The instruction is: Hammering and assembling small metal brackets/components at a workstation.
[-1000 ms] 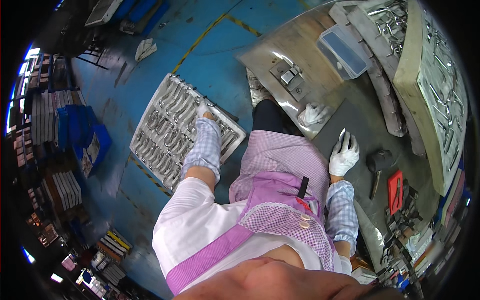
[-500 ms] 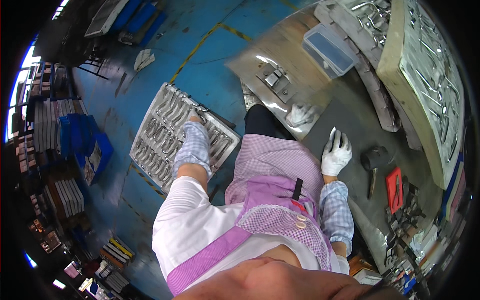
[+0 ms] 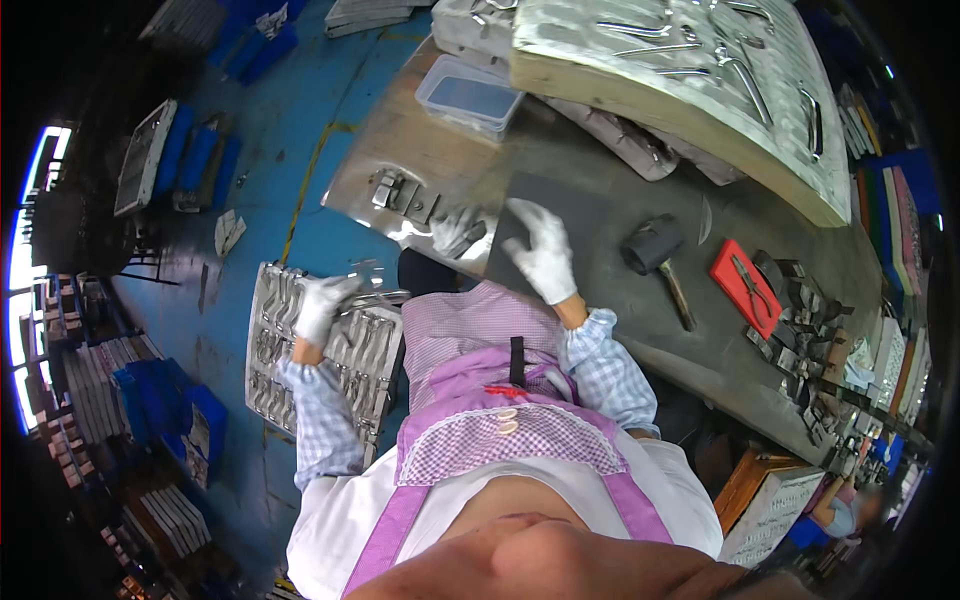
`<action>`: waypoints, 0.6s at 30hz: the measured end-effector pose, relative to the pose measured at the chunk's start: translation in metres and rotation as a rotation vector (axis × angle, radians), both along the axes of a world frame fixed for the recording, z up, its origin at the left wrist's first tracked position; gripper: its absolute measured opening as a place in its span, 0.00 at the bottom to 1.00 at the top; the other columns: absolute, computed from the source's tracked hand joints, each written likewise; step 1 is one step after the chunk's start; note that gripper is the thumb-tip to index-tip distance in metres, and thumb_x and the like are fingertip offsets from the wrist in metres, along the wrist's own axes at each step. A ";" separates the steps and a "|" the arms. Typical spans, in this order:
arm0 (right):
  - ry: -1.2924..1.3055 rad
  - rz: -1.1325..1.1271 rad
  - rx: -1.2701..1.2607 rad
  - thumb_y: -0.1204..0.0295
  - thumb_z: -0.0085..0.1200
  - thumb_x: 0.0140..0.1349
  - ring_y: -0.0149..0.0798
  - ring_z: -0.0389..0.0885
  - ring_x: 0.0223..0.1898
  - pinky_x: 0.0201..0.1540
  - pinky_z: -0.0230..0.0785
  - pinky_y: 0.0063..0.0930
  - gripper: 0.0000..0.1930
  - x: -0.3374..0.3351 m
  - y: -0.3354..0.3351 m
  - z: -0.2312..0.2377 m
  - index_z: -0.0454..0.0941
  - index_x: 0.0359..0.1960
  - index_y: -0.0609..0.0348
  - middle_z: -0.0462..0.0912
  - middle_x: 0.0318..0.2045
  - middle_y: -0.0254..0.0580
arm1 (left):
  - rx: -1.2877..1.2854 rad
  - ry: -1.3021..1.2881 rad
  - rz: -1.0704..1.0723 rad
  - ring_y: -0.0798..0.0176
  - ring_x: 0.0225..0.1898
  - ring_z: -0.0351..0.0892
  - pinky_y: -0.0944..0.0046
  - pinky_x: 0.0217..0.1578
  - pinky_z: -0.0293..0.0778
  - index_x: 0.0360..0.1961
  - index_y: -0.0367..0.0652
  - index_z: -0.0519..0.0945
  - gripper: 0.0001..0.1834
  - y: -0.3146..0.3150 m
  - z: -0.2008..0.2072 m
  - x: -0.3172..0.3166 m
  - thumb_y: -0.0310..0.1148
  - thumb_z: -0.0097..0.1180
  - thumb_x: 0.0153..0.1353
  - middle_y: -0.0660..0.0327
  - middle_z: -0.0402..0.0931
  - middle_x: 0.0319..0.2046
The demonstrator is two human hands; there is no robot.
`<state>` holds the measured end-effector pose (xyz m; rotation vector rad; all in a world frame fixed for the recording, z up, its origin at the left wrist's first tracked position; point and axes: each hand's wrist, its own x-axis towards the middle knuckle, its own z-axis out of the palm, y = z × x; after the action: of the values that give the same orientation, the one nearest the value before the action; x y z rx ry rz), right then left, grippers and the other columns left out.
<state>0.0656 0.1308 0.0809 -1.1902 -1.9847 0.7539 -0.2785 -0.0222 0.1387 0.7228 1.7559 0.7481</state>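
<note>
My left hand (image 3: pixel 322 308), in a white glove, is closed around a shiny bent metal piece (image 3: pixel 383 297) that sticks out to its right; motion blurs it, and I cannot tell if there is more than one. Under that hand is a pale tray (image 3: pixel 254 345) with rows of curved metal handles (image 3: pixel 368 345). My right hand (image 3: pixel 546 255), also gloved, hovers by the dark grey mat (image 3: pixel 570 205) on the bench, fingers spread and nothing in them. A crumpled whitish cloth or glove (image 3: pixel 458 232) lies left of it.
On the bench are a black-headed mallet (image 3: pixel 652 245), a thin curved shiny strip (image 3: pixel 705 222), pliers on a red tray (image 3: pixel 732 290), a metal fixture (image 3: pixel 403 195) and a clear plastic box (image 3: pixel 470 97). Stacked trays of metal parts (image 3: pixel 670 75) stand behind. Another person (image 3: pixel 835 508) is at lower right.
My left hand has lifted from the tray, with a bent metal piece now showing in it. My right hand has moved left, its fingers now spread. The view has turned rightward.
</note>
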 end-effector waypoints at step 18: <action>0.846 -0.401 -0.754 0.69 0.57 0.66 0.23 0.73 0.19 0.21 0.64 0.19 0.11 0.102 0.029 -0.058 0.76 0.46 0.62 0.81 0.27 0.33 | 0.391 0.512 -0.077 0.53 0.46 0.83 0.61 0.43 0.76 0.53 0.44 0.81 0.30 0.241 -0.113 0.236 0.58 0.47 0.67 0.51 0.83 0.48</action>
<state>0.1680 0.1597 0.0227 -1.2918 -0.7390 1.5310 -0.0427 0.2184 0.0257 1.3323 2.0401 0.9220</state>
